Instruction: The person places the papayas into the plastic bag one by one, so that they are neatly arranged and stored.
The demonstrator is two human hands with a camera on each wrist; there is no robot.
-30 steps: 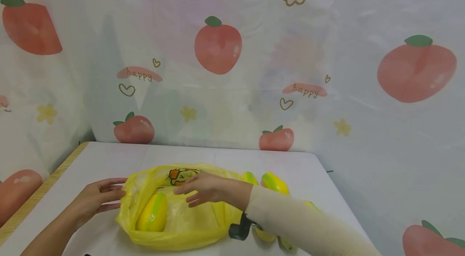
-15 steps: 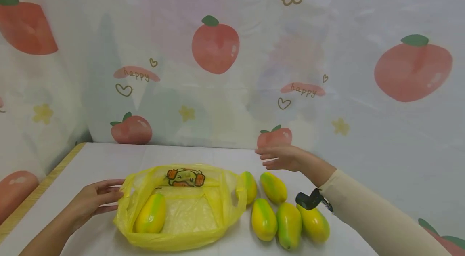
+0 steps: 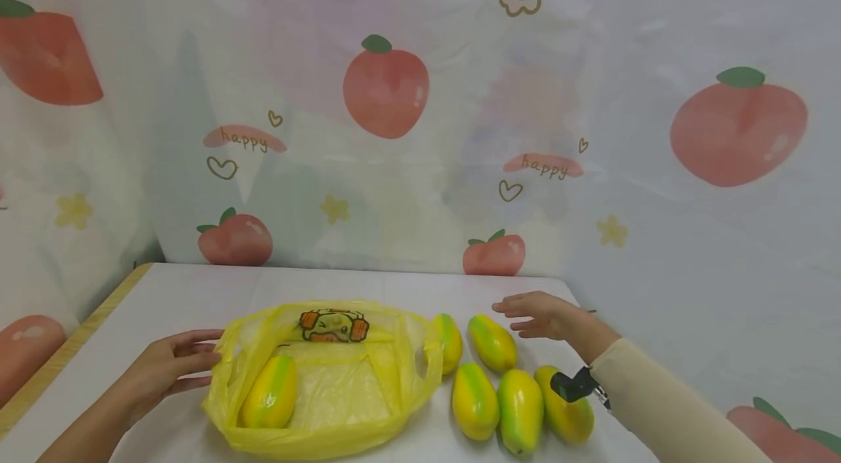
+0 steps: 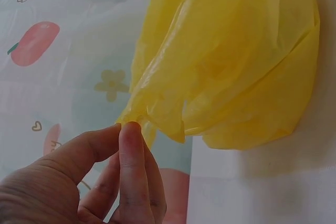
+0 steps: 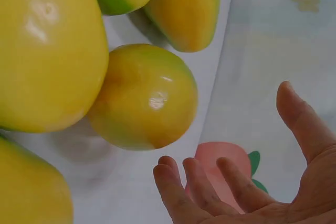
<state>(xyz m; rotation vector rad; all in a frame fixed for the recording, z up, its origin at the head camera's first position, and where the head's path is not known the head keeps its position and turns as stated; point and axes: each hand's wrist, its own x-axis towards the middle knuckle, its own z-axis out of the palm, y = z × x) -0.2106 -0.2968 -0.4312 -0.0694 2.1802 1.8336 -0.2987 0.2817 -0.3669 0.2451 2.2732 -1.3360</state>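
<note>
A yellow plastic bag with a cartoon print lies with its mouth wide open, and one yellow-green mango rests inside at its left. At the bag's left edge my left hand pinches the thin plastic between thumb and fingers; the left wrist view shows the gathered rim at the fingertips. My right hand hovers past the loose mangoes, fingers apart and holding nothing. In the right wrist view its spread fingers are close to the rounded end of a mango.
Several mangoes lie loose right of the bag, among them a front one and a back one. The left one is partly behind the bag. A printed curtain stands behind the white table.
My right hand has moved from over the bag out to the right, then down a little towards the loose mangoes. My left hand has kept its place at the bag's edge.
</note>
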